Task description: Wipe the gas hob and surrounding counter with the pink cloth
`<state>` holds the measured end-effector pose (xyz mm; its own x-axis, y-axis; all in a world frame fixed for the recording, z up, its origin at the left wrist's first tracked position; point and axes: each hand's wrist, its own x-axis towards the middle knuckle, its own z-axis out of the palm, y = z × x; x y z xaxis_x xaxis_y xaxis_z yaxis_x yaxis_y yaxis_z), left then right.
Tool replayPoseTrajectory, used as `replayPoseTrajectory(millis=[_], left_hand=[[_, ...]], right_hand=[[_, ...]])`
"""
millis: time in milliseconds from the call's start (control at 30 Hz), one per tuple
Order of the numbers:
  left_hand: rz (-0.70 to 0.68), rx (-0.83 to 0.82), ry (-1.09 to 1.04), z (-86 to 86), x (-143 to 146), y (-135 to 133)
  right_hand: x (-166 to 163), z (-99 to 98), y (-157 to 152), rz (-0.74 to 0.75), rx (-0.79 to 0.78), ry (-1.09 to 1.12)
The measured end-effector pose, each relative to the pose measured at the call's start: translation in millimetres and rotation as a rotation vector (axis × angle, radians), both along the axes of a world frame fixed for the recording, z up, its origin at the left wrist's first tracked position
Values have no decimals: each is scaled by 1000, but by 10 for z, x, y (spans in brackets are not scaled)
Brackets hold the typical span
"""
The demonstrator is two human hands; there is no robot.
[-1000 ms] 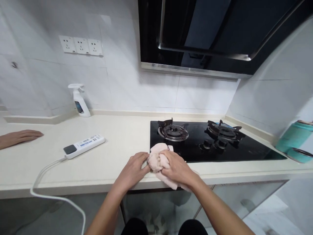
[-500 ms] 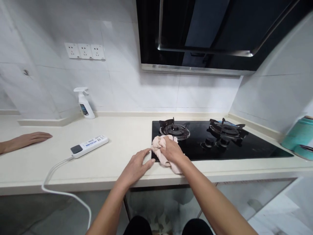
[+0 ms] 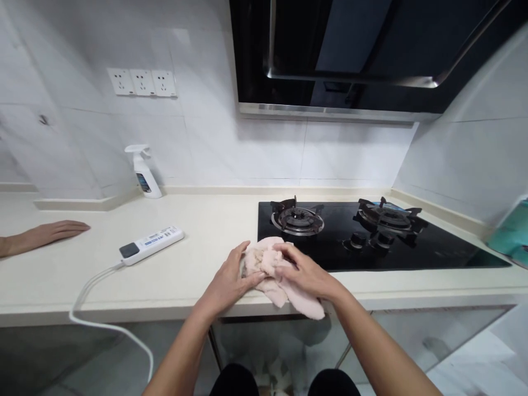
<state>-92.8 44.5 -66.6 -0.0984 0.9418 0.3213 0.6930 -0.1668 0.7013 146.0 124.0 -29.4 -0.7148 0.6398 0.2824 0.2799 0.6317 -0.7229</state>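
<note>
pulled closer to the bench (image 3: 177, 280) edge, pink cloth (image 3: 268, 263) is covering the hob's (image 3: 330, 245) front-left corner, flap overhanging. left hand (image 3: 226, 283) is cupping its left side, right hand (image 3: 307, 272) is loosely gripping the other. looking soft, floppy, probably light; bunched middle is offering the best hold.

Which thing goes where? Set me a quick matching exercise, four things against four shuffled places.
1. pink cloth
2. spray bottle
3. power strip
4. range hood

A. mounted above the gas stove
B. lying on the counter, white cord attached
C. bunched between the left hand and right hand
D. standing below the wall sockets

Pairs: 1-C, 2-D, 3-B, 4-A.
</note>
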Motion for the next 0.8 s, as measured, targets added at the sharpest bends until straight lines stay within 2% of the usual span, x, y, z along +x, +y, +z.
replayPoseTrajectory(millis=[100, 200, 333, 467, 667, 733, 800], left_hand=[[-5, 77, 61, 49, 27, -59], [24, 207, 203, 132, 113, -125], [-20, 258, 384, 201, 356, -81], [-28, 261, 551, 311, 643, 35], [-53, 104, 776, 652, 872, 104], [-82, 66, 764, 657, 892, 177], [-88, 44, 690, 582, 897, 255]], right_hand=[[366, -183, 173, -185, 114, 85], [694, -435, 330, -380, 294, -36], [854, -679, 389, -444, 445, -194], [823, -711, 372, -456, 455, -251], [859, -692, 385, -514, 381, -246], [875, -710, 388, -503, 382, -239], [887, -730, 390, -498, 394, -232]])
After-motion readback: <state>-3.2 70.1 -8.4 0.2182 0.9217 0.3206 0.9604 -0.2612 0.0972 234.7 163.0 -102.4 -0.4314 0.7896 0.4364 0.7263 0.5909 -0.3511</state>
